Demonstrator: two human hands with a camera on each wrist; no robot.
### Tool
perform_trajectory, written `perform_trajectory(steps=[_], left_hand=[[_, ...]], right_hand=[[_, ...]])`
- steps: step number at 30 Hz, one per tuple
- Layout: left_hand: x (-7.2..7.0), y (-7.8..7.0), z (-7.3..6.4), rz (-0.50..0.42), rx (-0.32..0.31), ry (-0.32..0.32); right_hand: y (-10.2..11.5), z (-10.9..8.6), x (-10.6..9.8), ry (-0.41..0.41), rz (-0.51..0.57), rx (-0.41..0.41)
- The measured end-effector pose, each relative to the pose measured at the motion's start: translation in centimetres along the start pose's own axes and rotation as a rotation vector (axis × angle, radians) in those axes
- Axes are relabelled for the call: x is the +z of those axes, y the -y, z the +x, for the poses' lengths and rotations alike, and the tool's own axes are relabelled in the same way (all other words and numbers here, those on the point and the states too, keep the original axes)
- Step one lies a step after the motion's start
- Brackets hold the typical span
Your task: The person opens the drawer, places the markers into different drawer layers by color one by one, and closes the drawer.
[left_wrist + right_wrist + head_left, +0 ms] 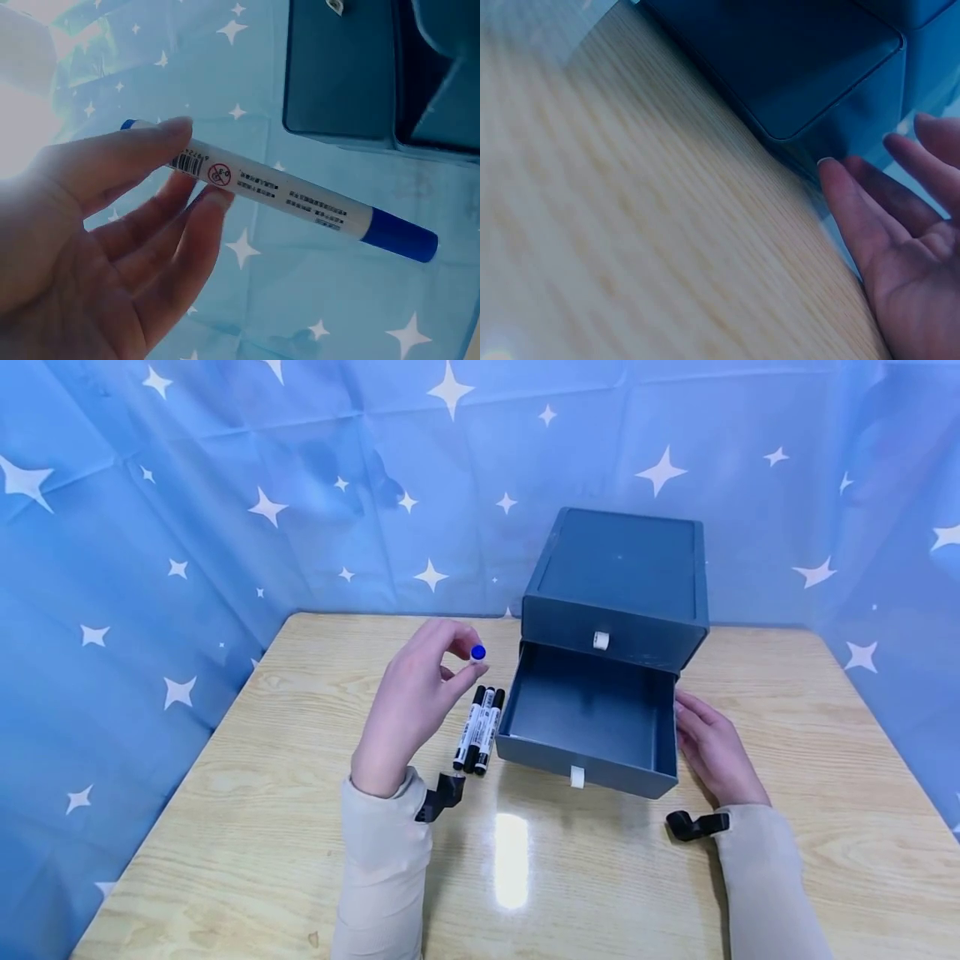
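My left hand (pixel 417 695) pinches a white marker (pixel 277 191) with a blue cap between thumb and fingers, above the table to the left of the drawer unit. In the head view only the blue end of this marker shows clearly. My right hand (pixel 714 745) is beside the right side of the pulled-out lower drawer (pixel 577 760), its fingers loosely extended. In the right wrist view the fingertips (pixel 829 169) lie close to the dark blue drawer wall; whether they touch it I cannot tell. No markers show in the open drawer.
Three black-capped markers (pixel 480 731) lie side by side on the wooden table (pixel 262 827), left of the drawer. The dark blue two-drawer unit (pixel 630 564) has its upper drawer closed. A blue star-patterned cloth (pixel 315 452) hangs behind the table.
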State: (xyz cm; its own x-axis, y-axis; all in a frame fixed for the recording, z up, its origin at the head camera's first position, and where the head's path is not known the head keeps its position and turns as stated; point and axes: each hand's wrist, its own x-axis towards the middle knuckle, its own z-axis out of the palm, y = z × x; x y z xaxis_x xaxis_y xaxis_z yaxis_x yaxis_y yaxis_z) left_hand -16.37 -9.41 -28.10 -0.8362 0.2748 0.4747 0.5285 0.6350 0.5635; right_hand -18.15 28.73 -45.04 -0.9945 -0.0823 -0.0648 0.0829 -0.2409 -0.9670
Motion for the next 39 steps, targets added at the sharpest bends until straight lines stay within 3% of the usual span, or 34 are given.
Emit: perform_trajectory(steps=[9,18,27,33,39], left_hand=[[-0.7,-1.3,-0.3,-0.019,0.036,-0.024],[-0.5,-1.3,-0.3,-0.078,0.035,0.033],[0.6,-0.1,0.3,-0.126,0.042,0.202],[1.7,0.6,0.5,-0.093,-0.029,0.332],[2.8,1.4,0.7,-0.084,-0.072,0.419]], right_hand=[[0.0,0.0,0.0,0.005,-0.002,-0.011],[-0.1,0.2,0.0,0.007,0.015,-0.021],[-0.3,0.1,0.0,0.019,0.048,-0.033],[-0.3,0.0,0.0,0.023,0.052,-0.036],[-0.3,0.1,0.0,0.022,0.041,-0.042]])
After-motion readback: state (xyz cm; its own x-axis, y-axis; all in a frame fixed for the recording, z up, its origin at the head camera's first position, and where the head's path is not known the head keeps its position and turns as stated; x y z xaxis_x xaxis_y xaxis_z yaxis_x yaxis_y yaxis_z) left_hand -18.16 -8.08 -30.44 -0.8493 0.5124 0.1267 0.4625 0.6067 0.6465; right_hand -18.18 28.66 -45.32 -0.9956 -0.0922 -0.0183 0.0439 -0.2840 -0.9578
